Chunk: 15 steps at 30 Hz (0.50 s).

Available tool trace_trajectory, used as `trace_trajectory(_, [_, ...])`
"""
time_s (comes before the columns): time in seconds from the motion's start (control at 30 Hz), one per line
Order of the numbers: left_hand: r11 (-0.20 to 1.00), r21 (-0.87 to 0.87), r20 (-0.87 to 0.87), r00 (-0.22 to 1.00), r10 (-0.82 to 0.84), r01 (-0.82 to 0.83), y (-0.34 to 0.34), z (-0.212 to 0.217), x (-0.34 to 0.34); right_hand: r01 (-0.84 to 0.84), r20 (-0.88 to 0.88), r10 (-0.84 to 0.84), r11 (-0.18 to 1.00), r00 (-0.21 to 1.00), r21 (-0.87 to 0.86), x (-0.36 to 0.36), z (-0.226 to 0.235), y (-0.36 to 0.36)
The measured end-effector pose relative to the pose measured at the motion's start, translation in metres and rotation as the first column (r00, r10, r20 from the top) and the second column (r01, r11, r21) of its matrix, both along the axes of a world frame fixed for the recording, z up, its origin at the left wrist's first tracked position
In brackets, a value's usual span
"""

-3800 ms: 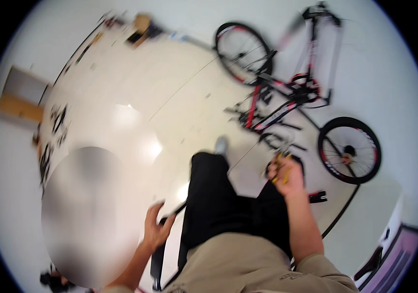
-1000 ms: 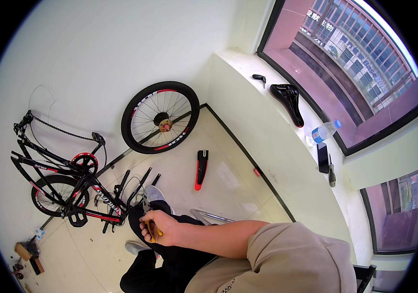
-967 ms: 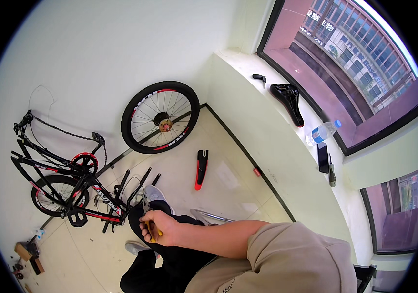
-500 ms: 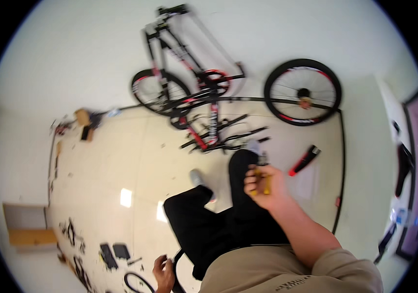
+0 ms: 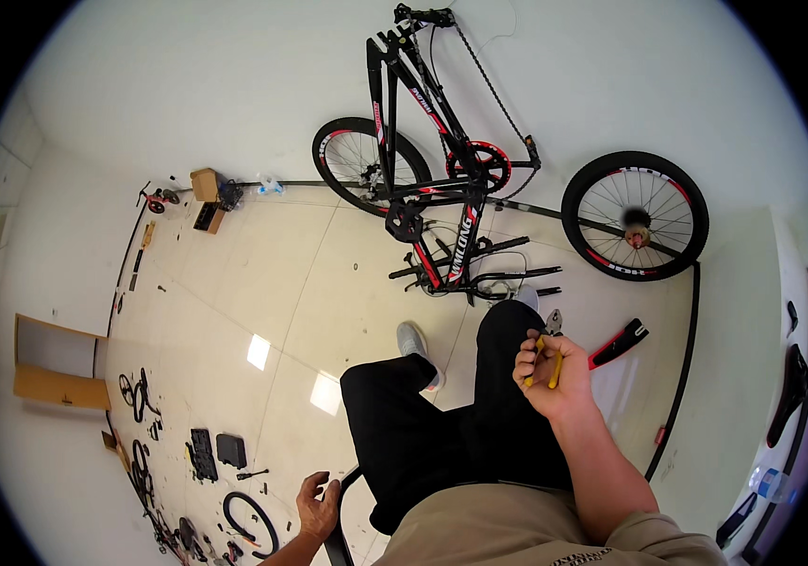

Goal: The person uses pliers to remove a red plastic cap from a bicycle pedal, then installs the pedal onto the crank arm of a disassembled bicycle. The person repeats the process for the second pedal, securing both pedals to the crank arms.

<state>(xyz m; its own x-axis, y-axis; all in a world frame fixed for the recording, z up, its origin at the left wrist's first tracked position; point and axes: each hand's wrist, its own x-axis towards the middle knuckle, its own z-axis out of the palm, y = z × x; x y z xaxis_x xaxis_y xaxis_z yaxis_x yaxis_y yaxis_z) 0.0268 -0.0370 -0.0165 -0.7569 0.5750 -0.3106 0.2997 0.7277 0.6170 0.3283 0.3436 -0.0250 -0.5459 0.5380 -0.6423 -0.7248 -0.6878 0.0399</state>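
Observation:
My right hand (image 5: 555, 377) is closed around a pair of pliers (image 5: 555, 325) with yellow handles, held above my right knee; the metal jaws point away from me. Down at my left side, my left hand (image 5: 317, 509) has its fingers apart and is beside a black curved bar (image 5: 340, 528). I cannot tell whether it touches the bar. Beyond my feet, a black and red bicycle frame (image 5: 465, 241) leans at the wall, among several black frame parts. On the floor right of the pliers lies a red and black forked piece (image 5: 619, 344).
A spoked wheel (image 5: 635, 215) leans on the wall at the right, another wheel (image 5: 371, 165) behind the frame. Far left stands a cardboard box (image 5: 206, 185). Black tool cases (image 5: 203, 455) and a thin black tyre (image 5: 251, 524) lie left. A bottle (image 5: 770, 483) stands far right.
My view has turned, so the bicycle, wheels and floor items sit farther right in the picture, now sharp rather than blurred. My right hand still grips the pliers.

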Motion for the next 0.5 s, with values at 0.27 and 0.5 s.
trace_trajectory(0.27, [1.0, 0.008, -0.007, 1.0, -0.012, 0.012, 0.0, -0.003, -0.005, 0.009, -0.005, -0.009, 1.0, 1.0, -0.027, -0.003, 0.002, 0.0])
trace_trajectory(0.5, [0.999, -0.031, -0.018, 0.999, -0.032, 0.032, 0.007, 0.008, 0.0, 0.007, -0.038, -0.007, 1.0, 0.999, -0.021, -0.001, -0.003, 0.0])
